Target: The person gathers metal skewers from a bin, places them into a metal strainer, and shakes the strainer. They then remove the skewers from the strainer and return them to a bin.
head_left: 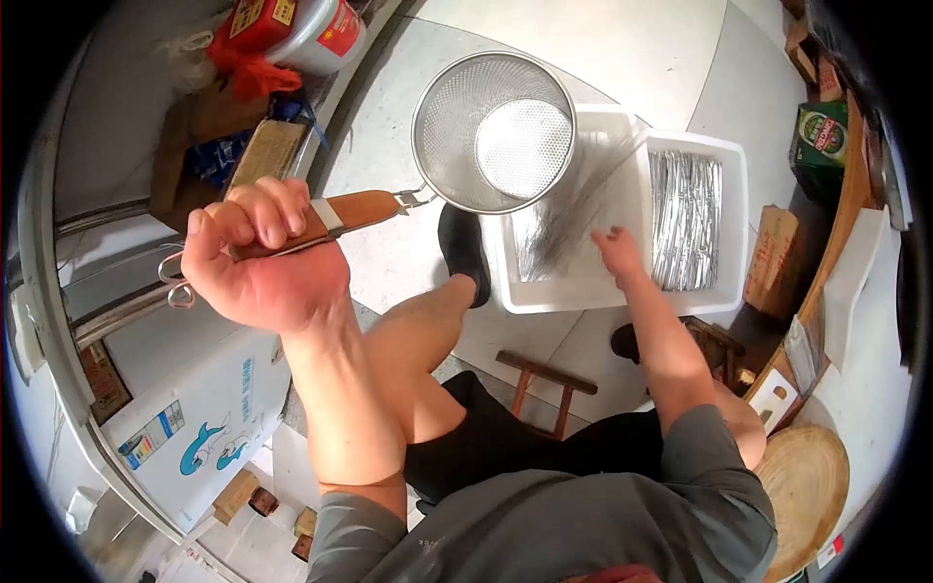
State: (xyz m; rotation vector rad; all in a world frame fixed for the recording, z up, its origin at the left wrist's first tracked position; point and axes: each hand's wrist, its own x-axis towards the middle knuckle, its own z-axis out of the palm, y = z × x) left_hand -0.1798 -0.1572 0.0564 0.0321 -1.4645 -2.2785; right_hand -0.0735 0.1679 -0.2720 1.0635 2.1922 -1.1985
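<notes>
My left hand (262, 248) is closed around the wooden handle (364, 211) of a round wire-mesh strainer (452, 121). The strainer's deep metal basket hangs over the floor and the near-left white bin. My right hand (619, 255) is above the left white bin (564, 300), its fingertips apart and nothing visible between them. Thin dark rods (573, 214), smeared by motion, slant across that bin just left of my fingers. In the adjoining white bin (736, 223) lies a dense bundle of shiny silver sticks (686, 219), like metal skewers.
A small wooden stool (547, 372) stands between my legs. To the left are a metal-edged shelf with a white bucket (326, 39) and a cardboard box (209, 117), and a white chest with dolphin pictures (199, 437). Boxes (775, 257) and a round wooden board (802, 496) line the right.
</notes>
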